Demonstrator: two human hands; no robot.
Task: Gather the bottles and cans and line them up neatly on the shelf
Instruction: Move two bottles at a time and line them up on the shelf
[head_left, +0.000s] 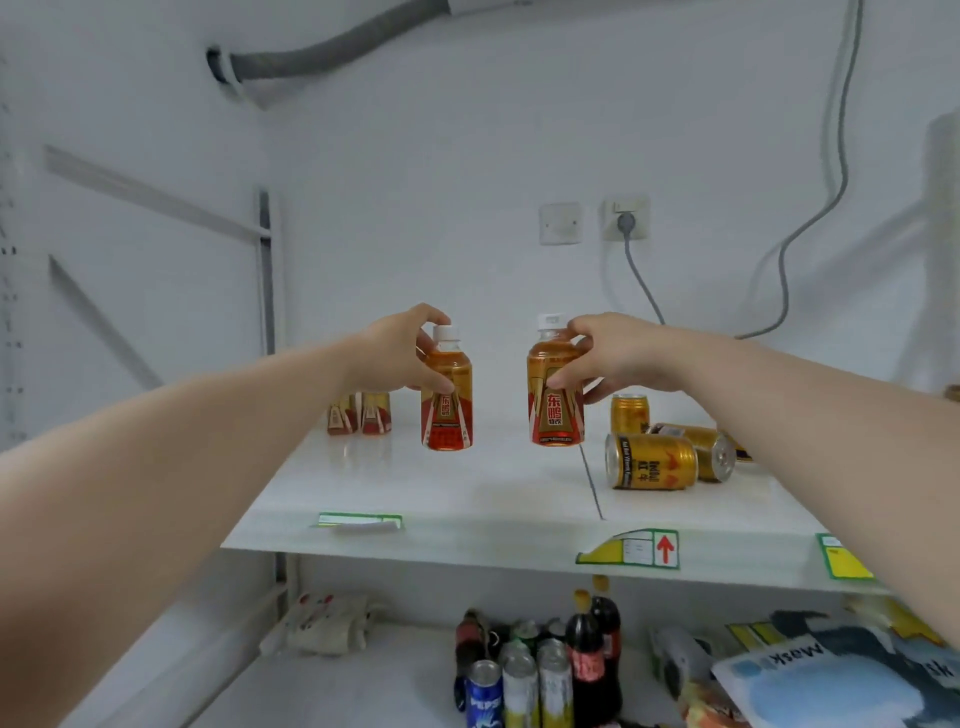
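My left hand (395, 353) grips an orange drink bottle (448, 410) with a white cap and red label, held upright above the white shelf (467, 499). My right hand (618, 358) grips a second, matching bottle (555, 405) by its shoulder, also upright over the shelf. Two more such bottles (359, 413) stand at the back left, partly hidden by my left hand. On the right of the shelf one gold can (629, 413) stands upright, and two gold cans (652, 461) lie on their sides.
A grey cable runs from a wall socket (626, 221) down behind the shelf. On the lower shelf stand cola bottles (592, 660) and several cans (519, 686), with a cloth bag (327, 623) to the left and mask packs (831, 680) to the right.
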